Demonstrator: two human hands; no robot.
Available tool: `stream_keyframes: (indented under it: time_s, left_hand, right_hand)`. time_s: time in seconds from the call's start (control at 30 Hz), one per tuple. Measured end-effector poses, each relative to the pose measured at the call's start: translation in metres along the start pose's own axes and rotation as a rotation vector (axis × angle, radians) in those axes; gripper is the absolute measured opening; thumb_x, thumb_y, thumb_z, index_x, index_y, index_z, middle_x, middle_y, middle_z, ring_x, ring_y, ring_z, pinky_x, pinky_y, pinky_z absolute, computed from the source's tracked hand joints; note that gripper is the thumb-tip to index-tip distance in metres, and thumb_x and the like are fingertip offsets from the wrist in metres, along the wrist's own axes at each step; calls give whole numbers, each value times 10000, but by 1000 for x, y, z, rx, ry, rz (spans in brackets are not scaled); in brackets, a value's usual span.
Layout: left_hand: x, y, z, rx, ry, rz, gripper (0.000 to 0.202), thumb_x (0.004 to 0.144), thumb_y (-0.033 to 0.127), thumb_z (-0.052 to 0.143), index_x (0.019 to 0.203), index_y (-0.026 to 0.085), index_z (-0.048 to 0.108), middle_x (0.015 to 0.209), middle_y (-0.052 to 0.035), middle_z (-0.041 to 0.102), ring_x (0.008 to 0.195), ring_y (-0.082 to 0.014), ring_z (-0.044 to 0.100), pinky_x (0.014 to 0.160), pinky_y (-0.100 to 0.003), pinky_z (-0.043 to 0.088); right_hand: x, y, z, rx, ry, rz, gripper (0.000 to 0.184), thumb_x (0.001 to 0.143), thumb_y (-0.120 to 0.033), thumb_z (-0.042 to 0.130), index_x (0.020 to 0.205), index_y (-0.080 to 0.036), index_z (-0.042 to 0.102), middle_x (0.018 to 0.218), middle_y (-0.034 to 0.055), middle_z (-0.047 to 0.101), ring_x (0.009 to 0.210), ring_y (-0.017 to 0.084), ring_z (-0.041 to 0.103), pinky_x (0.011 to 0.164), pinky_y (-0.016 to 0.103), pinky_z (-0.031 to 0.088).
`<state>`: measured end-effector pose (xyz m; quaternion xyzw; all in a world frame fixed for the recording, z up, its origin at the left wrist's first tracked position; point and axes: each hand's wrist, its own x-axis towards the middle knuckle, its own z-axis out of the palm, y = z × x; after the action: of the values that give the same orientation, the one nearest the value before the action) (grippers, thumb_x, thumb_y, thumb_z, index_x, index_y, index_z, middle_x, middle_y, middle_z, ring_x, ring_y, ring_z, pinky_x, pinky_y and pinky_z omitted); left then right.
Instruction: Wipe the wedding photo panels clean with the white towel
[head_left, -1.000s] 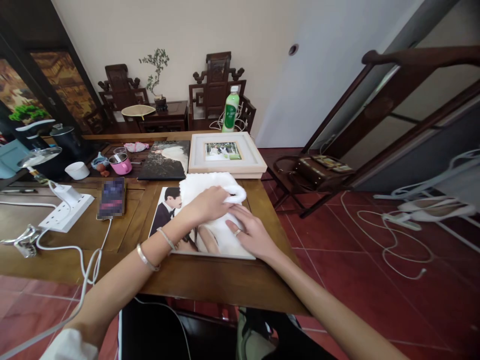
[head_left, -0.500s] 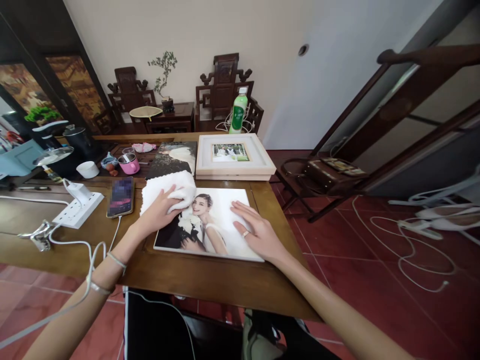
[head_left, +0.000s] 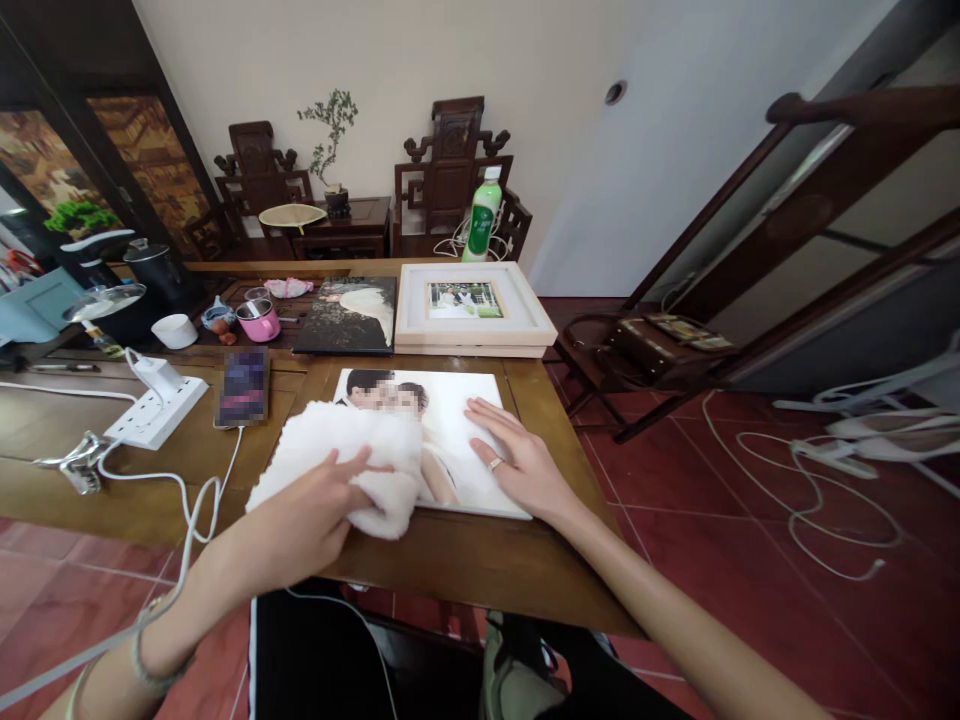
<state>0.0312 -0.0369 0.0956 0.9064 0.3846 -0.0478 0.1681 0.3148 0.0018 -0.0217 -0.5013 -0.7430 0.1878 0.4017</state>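
Observation:
A white-edged photo panel (head_left: pixel 442 445) showing a couple lies flat near the front edge of the wooden table. My left hand (head_left: pixel 315 515) grips a fluffy white towel (head_left: pixel 330 445) and presses it over the panel's lower left part. That part of the picture is hidden under the towel, which also spreads onto the table. On the panel's right side rests my right hand (head_left: pixel 521 465), its fingers stretched out flat, wearing a ring.
Behind the panel lie a dark photo panel (head_left: pixel 349 315) and a pale framed photo (head_left: pixel 472 308), with a green bottle (head_left: pixel 481 220) beyond. To the left are a phone (head_left: pixel 241 388), a white power strip (head_left: pixel 156 408), loose cables and a pink cup (head_left: pixel 257 321).
My left hand has drawn the towel from the panel's upper left corner down toward me, uncovering the panel's top and the dark panel behind. My right hand stays in place.

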Motion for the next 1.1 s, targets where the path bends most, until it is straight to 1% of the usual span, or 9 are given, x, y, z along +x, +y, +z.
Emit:
stream_keyframes:
  time_s: [0.13,0.3,0.37,0.47,0.6,0.67,0.77,0.93,1.1]
  left_hand:
    - [4,3,0,35,7,-17,459,707,-60,392,958,190,683,1470,-24,441,1408,-238,322,1170,-434,250]
    - [53,-35,-7,137,142,-100,436,722,-55,368,948,147,681,1436,-98,476,1379,-280,368,1127,-499,284]
    - [72,-50,-9,127,187,-87,407,742,-39,372,950,133,677,1395,-131,516,1357,-281,402,1106,-480,312]
    - [91,-68,-14,109,215,-52,371,751,-31,381,902,125,682,1236,-128,642,1331,-253,438,1078,-379,355]
    - [98,-78,-20,102,221,-46,347,727,-22,398,848,123,689,1037,-102,719,1117,-238,605,1013,-313,413]
    - [93,-76,-20,101,214,-46,357,715,-25,397,837,134,692,1026,-90,723,1102,-238,612,1023,-322,410]
    - [71,-61,-16,99,189,-44,405,718,-30,380,880,163,698,1142,-74,695,1237,-239,533,1089,-369,357]
    - [11,-14,0,45,31,-84,421,755,-30,364,934,171,688,1448,-55,467,1430,-249,265,1170,-466,239]
    - [-36,20,13,-6,-73,-47,498,688,-96,367,901,213,696,1507,55,371,1457,-224,167,1200,-479,186]
  right_hand:
    - [0,-1,0,5,-3,6,388,901,-325,500,1236,-173,626,1361,132,567,1325,264,469,1126,520,355]
    - [1,-3,-2,1,-6,2,381,897,-329,511,1235,-195,626,1356,122,574,1323,261,472,1121,524,360]
    - [1,-2,-2,3,2,-1,375,895,-325,515,1233,-205,628,1354,114,576,1318,258,478,1123,521,359]
    - [0,-2,-1,4,16,-3,370,894,-317,518,1233,-214,626,1354,109,577,1309,251,489,1123,519,360]
    - [0,-1,-1,9,11,-4,371,898,-316,512,1237,-214,623,1359,109,574,1311,243,487,1116,508,374]
    - [0,-1,-1,11,9,-4,373,899,-318,508,1235,-204,624,1360,116,572,1311,247,486,1117,511,371]
    - [1,-2,-2,18,12,-12,378,899,-322,510,1237,-198,625,1357,120,573,1311,255,487,1120,517,363]
    - [0,-1,-1,35,27,-9,370,898,-316,519,1245,-234,621,1365,91,571,1321,250,475,1124,518,358]
    - [0,0,1,42,36,-7,364,894,-325,524,1234,-246,629,1349,77,587,1318,247,478,1121,510,366]
